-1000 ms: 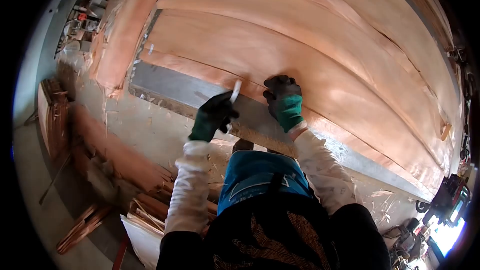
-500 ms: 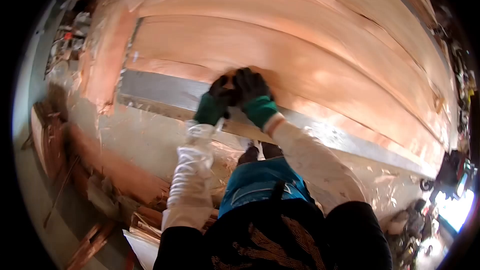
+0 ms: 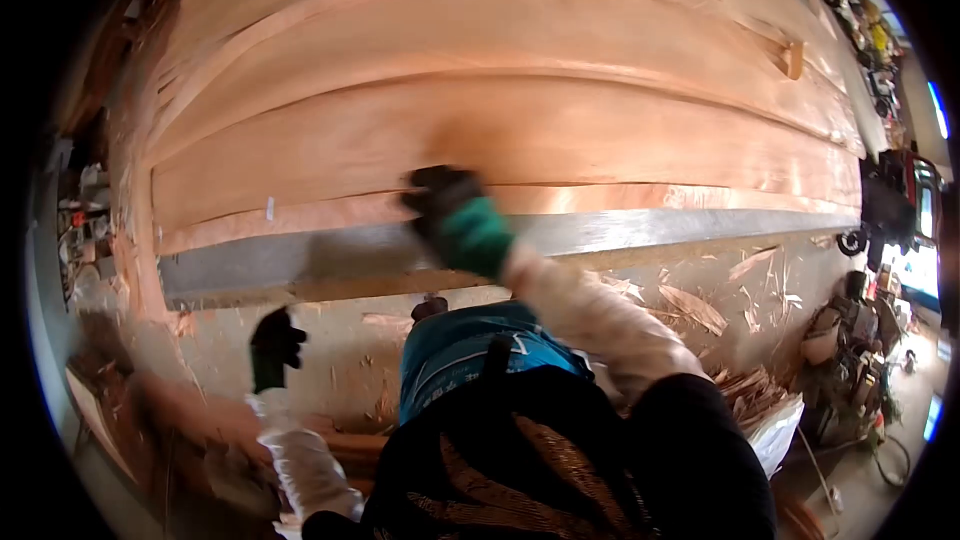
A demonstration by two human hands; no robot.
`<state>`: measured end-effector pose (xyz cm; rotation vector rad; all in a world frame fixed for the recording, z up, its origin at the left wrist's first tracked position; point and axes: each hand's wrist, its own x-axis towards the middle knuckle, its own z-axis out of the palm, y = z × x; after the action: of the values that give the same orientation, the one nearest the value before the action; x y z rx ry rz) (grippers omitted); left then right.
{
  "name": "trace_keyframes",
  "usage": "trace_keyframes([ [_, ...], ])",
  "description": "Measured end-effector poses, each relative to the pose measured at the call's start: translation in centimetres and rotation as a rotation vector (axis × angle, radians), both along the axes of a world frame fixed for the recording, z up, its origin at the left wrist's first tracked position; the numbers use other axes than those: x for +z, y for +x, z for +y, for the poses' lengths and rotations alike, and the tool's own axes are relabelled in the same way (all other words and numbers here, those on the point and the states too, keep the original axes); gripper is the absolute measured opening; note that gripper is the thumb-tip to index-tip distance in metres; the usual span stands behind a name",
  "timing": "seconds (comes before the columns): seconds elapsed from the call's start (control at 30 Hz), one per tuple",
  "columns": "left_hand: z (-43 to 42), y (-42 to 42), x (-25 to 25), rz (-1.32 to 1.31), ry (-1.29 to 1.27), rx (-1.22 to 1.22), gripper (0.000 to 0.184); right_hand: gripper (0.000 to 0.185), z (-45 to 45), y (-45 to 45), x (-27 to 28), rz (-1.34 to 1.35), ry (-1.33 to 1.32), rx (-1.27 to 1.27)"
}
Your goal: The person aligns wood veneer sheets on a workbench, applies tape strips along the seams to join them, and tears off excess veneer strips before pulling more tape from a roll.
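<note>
Both hands wear dark gloves with green cuffs. My right hand (image 3: 450, 218) is over the front edge of a wide stack of thin, reddish-tan wood veneer sheets (image 3: 330, 145), above a grey metal strip (image 3: 600, 231). Its fingers are bent and slightly apart, blurred by motion, and nothing shows in them. Lower and to the left, my left hand (image 3: 274, 348) hangs in front of the stack, away from the sheets. Its fingers are loosely bent and apart, with nothing visible in them. The sheets overlap in long, wavy-edged layers.
Veneer scraps (image 3: 693, 309) litter the floor below the stack's front edge. A dark wheeled machine or vehicle (image 3: 893, 202) stands at the right, with a cluttered heap (image 3: 850, 335) nearer. More wood pieces lie at lower left. A blue apron (image 3: 470, 330) covers my front.
My hands were together at the sheets' front edge and are now apart. The left has dropped down and left; the right has shifted slightly left. The view has turned, levelling the stack's edge.
</note>
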<state>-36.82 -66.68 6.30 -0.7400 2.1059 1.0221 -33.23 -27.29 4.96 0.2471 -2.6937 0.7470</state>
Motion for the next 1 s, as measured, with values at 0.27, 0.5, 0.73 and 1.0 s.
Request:
trace_keyframes([
  [0.27,24.3,10.8,0.0,0.053,0.44,-0.08,0.032,0.024,18.9,9.6,-0.9,-0.215,0.044,-0.186],
  [0.5,33.4,10.1,1.2,0.191,0.562,-0.209,0.037,0.019,19.7,9.2,-3.3,-0.195,-0.006,-0.208],
  [0.73,38.5,8.7,-2.4,0.268,0.62,-0.152,0.039,0.014,19.6,8.9,-5.1,-0.186,0.066,-0.259],
  [1.0,37.9,7.6,-3.5,0.176,0.566,-0.237,0.045,0.027,16.6,9.1,-2.1,-0.128,0.276,-0.285],
])
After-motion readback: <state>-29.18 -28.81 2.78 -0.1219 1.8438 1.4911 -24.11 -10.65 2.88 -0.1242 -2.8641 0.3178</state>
